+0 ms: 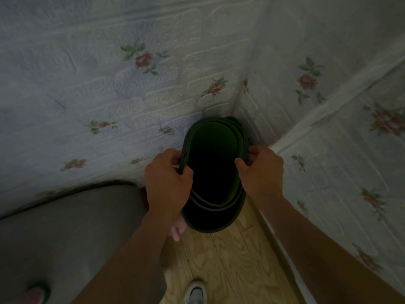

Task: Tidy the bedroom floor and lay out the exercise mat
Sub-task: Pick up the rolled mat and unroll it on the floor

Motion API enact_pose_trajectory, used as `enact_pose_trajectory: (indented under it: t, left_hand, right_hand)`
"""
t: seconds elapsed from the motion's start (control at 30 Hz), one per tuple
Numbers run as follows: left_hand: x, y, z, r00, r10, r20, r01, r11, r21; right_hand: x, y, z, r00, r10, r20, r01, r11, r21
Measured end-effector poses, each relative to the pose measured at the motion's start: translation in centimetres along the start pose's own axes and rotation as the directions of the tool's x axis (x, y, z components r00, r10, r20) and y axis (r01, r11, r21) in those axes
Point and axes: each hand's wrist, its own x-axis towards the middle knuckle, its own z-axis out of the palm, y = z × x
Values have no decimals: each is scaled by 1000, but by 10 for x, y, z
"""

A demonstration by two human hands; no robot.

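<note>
Fingers and thumb of my left hand [167, 181] pinch the near left rim of the loosely rolled dark green foam exercise mat [213, 137]; my right hand [262, 170] pinches the opposite rim the same way. The roll stands on end on the pale wooden plank floor [230, 260], tucked into the corner of the rose-patterned embossed wall [109, 84]. I judge this the pick-up step: next I must lift it clear and carry it to open floor for unrolling

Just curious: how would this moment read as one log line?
left hand: grips rolled mat rim | right hand: grips rim | mat: upright in corner
</note>
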Motion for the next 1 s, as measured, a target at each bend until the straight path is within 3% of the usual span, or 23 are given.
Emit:
enact_pose_trajectory:
  t: [0.47, 0.7, 1.0]
  left_hand:
    - [-112, -4, -18, 997, -2, -74, -6, 994, -106]
    - [-245, 2, -52, 995, 24, -98, -36, 993, -115]
    - [-430, -11, -110, 983, -53, -174, 29, 990, -139]
  right_hand:
    - [-101, 35, -42, 965, -252, 66, 257, 964, -71]
    - [-204, 73, -110, 935, -354, 19, 354, 933, -70]
    - [-357, 108, -152, 840, -532, 108, 538, 842, -33]
